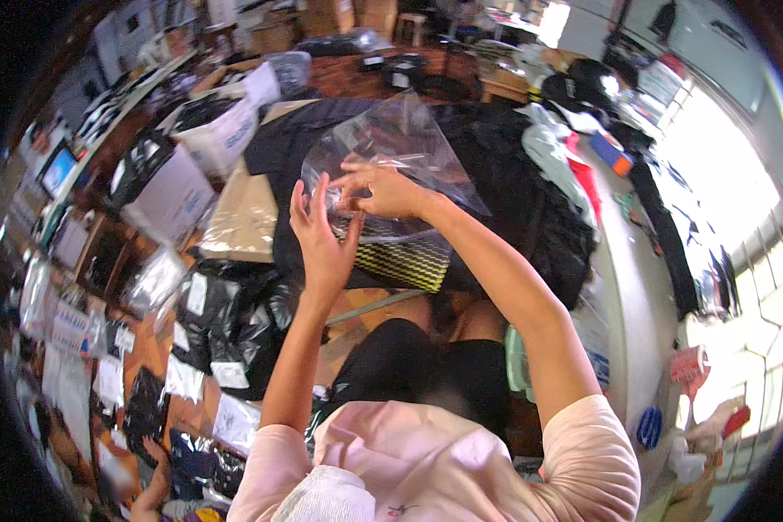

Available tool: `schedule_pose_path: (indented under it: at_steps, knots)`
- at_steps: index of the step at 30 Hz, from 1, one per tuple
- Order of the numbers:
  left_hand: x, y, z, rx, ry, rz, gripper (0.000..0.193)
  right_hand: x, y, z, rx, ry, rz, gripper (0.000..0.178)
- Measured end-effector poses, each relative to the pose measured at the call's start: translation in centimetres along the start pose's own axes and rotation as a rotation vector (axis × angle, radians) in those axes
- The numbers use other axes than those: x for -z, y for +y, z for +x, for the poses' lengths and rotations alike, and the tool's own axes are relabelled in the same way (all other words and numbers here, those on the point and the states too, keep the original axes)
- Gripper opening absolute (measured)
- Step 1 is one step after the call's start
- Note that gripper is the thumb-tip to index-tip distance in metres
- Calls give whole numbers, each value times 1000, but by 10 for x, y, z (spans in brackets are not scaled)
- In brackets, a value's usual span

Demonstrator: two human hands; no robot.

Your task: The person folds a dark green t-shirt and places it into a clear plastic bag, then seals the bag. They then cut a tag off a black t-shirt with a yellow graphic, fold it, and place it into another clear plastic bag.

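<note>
A clear plastic bag lies over dark cloth in front of me. Under its near end shows a yellow-and-black patterned piece of cloth. My left hand is raised at the bag's left side, its fingers spread and pointing away from me. Reaching across from the right, my right hand is over the bag, with bent fingers drawn together on the plastic close to the left fingertips. Glare on the film partly masks the contact.
Black fabric covers the work surface, with a brown cardboard piece at its left. Black plastic packages are heaped at the lower left. A white ledge runs along the right. Another person's hand shows at bottom left.
</note>
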State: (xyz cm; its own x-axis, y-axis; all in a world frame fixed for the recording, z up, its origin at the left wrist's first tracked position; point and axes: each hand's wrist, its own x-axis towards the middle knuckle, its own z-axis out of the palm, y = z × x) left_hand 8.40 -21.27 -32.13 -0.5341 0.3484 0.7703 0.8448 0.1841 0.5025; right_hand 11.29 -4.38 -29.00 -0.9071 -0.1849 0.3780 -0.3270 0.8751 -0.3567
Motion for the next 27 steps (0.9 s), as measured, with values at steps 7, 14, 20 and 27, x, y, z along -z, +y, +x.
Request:
schedule_pose_path:
  at_steps: [7, 14, 20, 27]
  knots:
    - [27, -65, -28, 53, -305, 365, 52, -22, 30, 60, -166, -412, 501, 30]
    - [22, -60, 21, -170, -173, 503, 33, 16, 30, 56, -267, -459, 409, 24]
    - [1, -61, 60, 303, -566, 509, 71, 23, 27, 32, -60, -39, -181, 30]
    - [16, -42, 83, 634, -1191, 239, 55, 1, 53, 31, -576, 109, -276, 58]
